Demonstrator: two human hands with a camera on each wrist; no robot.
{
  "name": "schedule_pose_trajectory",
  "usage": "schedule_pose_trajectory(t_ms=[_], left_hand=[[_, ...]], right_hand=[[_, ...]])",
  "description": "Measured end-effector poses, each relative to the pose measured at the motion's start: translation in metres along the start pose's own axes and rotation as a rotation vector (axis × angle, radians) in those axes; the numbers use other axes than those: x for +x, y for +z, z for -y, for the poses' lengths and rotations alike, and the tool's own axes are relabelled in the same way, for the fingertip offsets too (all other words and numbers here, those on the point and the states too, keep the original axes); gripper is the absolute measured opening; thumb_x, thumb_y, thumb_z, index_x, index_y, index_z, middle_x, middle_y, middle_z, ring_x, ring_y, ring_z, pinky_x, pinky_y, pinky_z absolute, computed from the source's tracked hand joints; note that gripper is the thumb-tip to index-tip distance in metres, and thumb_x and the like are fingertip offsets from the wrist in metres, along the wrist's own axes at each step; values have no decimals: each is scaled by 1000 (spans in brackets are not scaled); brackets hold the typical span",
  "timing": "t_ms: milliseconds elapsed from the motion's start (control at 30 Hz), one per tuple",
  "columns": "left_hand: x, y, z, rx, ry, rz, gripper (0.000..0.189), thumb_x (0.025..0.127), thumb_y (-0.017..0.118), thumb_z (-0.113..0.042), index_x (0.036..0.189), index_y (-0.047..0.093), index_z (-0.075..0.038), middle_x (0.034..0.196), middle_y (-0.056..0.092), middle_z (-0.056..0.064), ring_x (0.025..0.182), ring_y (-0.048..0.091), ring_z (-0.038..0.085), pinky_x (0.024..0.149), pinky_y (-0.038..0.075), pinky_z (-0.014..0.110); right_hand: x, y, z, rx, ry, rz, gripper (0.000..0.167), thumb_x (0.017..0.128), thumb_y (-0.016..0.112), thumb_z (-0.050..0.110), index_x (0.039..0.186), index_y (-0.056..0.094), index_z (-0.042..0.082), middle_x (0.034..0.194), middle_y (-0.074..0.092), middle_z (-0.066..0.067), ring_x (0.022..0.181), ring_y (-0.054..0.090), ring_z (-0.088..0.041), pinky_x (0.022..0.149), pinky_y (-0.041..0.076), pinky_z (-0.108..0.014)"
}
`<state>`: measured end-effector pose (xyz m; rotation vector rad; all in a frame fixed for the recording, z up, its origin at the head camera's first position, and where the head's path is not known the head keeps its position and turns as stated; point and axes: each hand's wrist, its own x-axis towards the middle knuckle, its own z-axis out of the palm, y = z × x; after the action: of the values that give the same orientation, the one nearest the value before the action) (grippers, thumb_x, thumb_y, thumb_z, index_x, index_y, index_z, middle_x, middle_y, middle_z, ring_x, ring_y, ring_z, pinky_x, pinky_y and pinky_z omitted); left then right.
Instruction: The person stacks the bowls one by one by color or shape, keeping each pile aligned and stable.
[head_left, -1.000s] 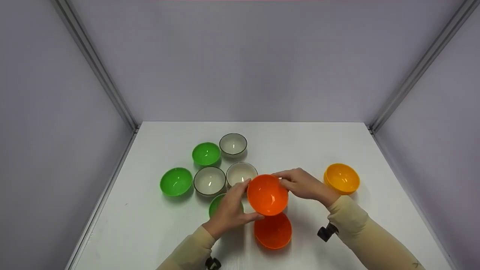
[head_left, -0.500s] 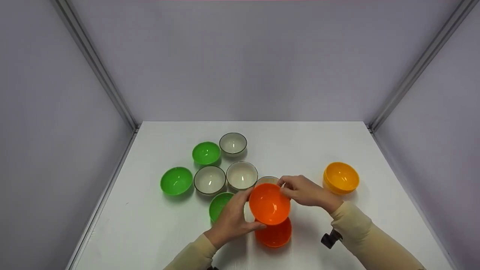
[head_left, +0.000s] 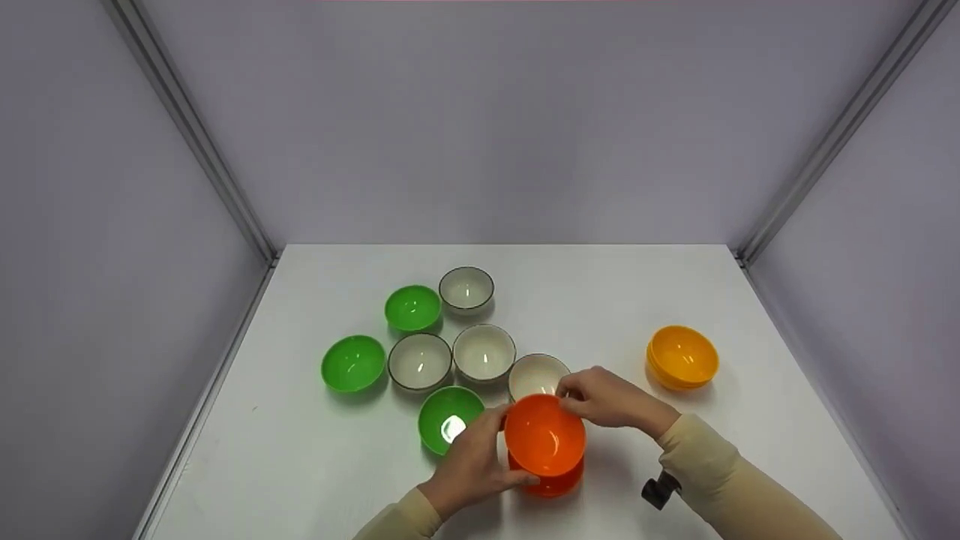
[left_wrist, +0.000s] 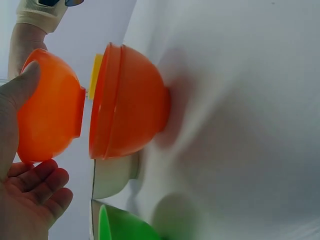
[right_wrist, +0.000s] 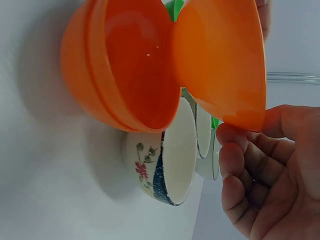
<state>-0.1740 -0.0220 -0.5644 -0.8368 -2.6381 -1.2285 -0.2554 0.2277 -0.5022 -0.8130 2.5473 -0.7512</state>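
An orange bowl (head_left: 545, 435) is held between both hands in the head view, its mouth facing up. My left hand (head_left: 474, 461) grips its left side, the thumb at the near rim and the fingers round the far side. At the far right rim, my right hand (head_left: 607, 397) pinches the edge between thumb and fingers. Directly below stand two nested orange bowls (left_wrist: 127, 100), mostly covered in the head view. The left wrist view shows a gap between the held bowl's foot and their rim. A white bowl with a flower pattern (right_wrist: 175, 150) sits just beyond them.
Near the left hand is a green bowl (head_left: 450, 420). Further left and back stand green bowls (head_left: 352, 364) and white dark-rimmed bowls (head_left: 420, 361), close together. Stacked yellow bowls (head_left: 682, 356) stand at the right, beyond the right forearm. Grey walls surround the white table (head_left: 300, 465).
Both hands have brought the orange bowl nearer the person and lower, over the nested orange bowls. The white bowl behind it and the green bowl at left have come into fuller view.
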Motion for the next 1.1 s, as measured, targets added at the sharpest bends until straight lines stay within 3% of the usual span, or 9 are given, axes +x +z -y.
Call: schedule_pose_trajectory(t_ms=[200, 433, 833, 1100], left_hand=[[-6, 5, 5, 25, 8, 32, 98, 67, 77, -63, 141, 40, -10, 128, 53, -5, 113, 54, 10, 96, 48, 31], [-11, 15, 11, 53, 43, 20, 98, 64, 79, -63, 138, 42, -11, 124, 53, -4, 111, 52, 11, 95, 48, 31], [-14, 25, 14, 47, 19, 44, 93, 66, 83, -53, 137, 42, -10, 126, 51, -3, 114, 52, 12, 98, 47, 30], [-13, 28, 15, 38, -20, 62, 95, 65, 83, -54, 139, 41, -11, 127, 51, -3, 113, 53, 12, 97, 47, 30]], right_hand=[[0, 10, -5, 1, 12, 30, 12, 92, 59, 16, 90, 70, 21, 72, 59, 11, 61, 50, -7, 54, 47, -22], [-2, 16, -9, -8, 25, 60, 12, 90, 60, 14, 89, 69, 20, 71, 57, 11, 61, 49, -7, 54, 46, -22], [-3, 23, -13, -4, 20, 52, 7, 85, 64, 11, 87, 64, 18, 68, 57, 10, 58, 49, -6, 52, 46, -22], [-3, 23, -15, -2, 18, 31, 5, 86, 66, 13, 89, 69, 17, 71, 59, 11, 61, 51, -7, 53, 47, -22]])
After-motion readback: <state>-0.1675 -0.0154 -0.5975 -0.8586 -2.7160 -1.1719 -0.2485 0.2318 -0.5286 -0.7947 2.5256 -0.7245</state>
